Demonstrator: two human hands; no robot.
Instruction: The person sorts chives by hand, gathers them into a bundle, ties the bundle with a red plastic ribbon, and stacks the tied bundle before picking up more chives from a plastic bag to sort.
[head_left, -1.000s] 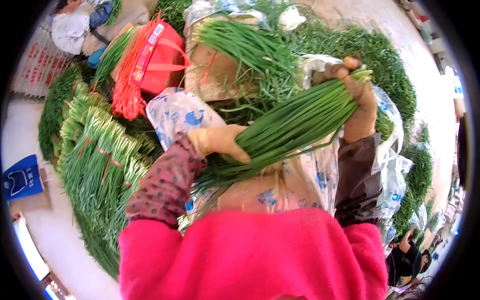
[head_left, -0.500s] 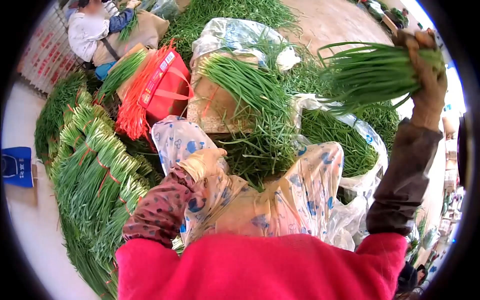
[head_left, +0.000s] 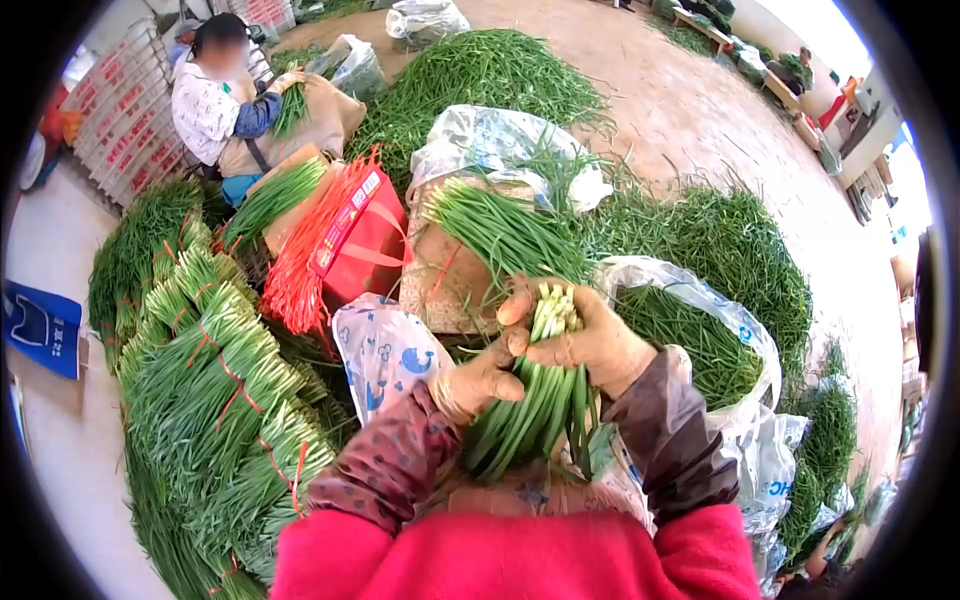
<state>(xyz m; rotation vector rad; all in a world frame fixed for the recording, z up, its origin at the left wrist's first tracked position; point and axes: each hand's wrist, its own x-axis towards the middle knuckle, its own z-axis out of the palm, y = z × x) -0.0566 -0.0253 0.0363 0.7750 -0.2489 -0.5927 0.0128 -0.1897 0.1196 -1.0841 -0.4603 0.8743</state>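
A bunch of garlic chives [head_left: 535,400] stands in front of my chest, pale stem ends up and green leaves hanging down. My gloved right hand [head_left: 605,345] is wrapped round it just below the stem ends. At the bunch's left side is my gloved left hand [head_left: 478,378], thumb and fingers apart; whether it touches the stems I cannot tell. Beyond my hands, more loose chives [head_left: 510,230] lie on a board [head_left: 430,270]. A patterned plastic cover [head_left: 385,345] lies over my lap.
Tied chive bundles [head_left: 215,370] are stacked at my left. Red ties [head_left: 310,255] hang over a red bag [head_left: 375,250]. An open plastic bag [head_left: 770,345] of chives stands at right. A loose heap [head_left: 480,85] lies ahead; a seated person [head_left: 215,110] handles chives at far left.
My right hand has brought the chives from the upper right down to my chest, turning the stem ends up. My left hand has risen from my lap to beside them. The view has shifted.
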